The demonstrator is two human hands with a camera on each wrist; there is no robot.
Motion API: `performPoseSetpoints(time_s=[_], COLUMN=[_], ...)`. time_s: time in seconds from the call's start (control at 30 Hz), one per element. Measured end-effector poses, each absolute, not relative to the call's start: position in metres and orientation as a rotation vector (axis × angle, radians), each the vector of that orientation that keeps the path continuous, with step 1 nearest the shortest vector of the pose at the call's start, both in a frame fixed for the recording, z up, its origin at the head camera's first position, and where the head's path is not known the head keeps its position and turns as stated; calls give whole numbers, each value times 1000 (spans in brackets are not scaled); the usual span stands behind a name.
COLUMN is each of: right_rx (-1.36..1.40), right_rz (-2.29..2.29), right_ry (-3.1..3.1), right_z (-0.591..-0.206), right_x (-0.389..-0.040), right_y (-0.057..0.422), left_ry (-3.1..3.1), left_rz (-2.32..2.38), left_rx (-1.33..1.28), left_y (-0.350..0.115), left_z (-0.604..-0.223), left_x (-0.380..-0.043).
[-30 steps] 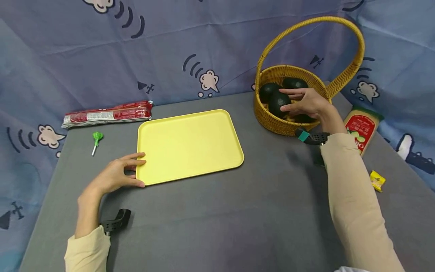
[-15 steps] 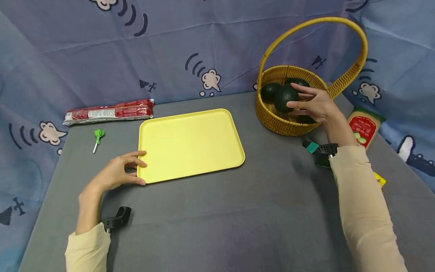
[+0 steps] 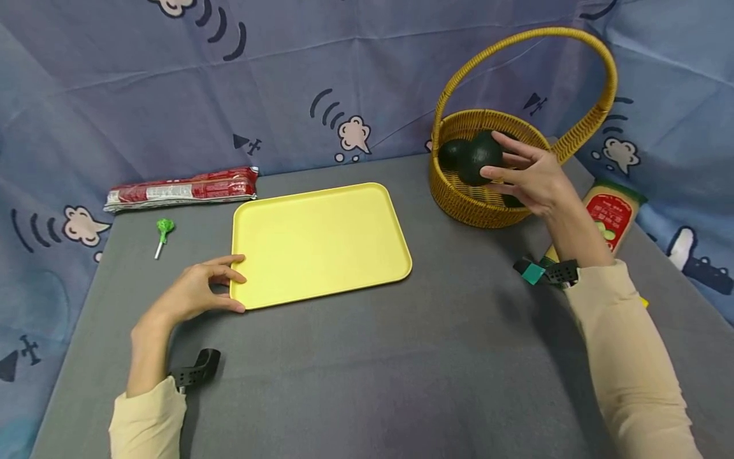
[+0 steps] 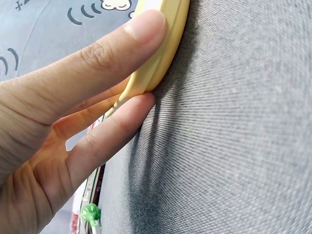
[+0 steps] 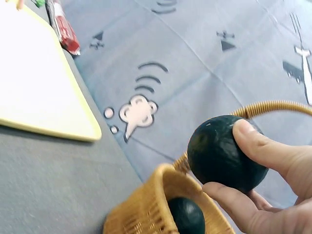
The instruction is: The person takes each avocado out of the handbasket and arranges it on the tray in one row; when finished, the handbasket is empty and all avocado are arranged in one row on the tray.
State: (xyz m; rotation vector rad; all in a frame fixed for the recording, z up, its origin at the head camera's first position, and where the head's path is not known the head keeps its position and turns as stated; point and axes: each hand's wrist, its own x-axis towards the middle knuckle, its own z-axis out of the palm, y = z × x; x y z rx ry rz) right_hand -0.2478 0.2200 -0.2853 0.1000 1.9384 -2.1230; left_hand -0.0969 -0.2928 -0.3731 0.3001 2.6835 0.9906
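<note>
My right hand holds a dark green avocado between thumb and fingers, over the wicker basket in the head view. The right wrist view shows this avocado raised above the basket rim, with another avocado lying inside. More dark avocados are partly hidden behind the hand and the held one. At the left, my left hand grips the near-left corner of a yellow tray, which lies flat on the table. In the left wrist view, the thumb and a finger pinch the tray's rim.
A long red package lies behind the tray, against the patterned cloth. A green lollipop is left of the tray. Right of the basket is a red-labelled pack. The basket's tall handle arches over it.
My right hand has closed its fingers round an avocado and lifted it from among the others, drawing slightly up and to the right. My left hand stays at the tray's corner.
</note>
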Motion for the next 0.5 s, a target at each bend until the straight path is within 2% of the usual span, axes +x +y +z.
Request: performPoseSetpoints(time_s=[0.3,0.5], right_rx=[-89,-198], right_rz=[-2220,-2124], right_ry=[1788,1861], right_z=[-284,-291], right_x=[-233,-234], right_y=[201,184], left_ry=[2700,2701], left_rz=[956,972], left_rx=[276,298], left_y=[-294,-294], left_z=[-374,-374], left_x=[-98,-98])
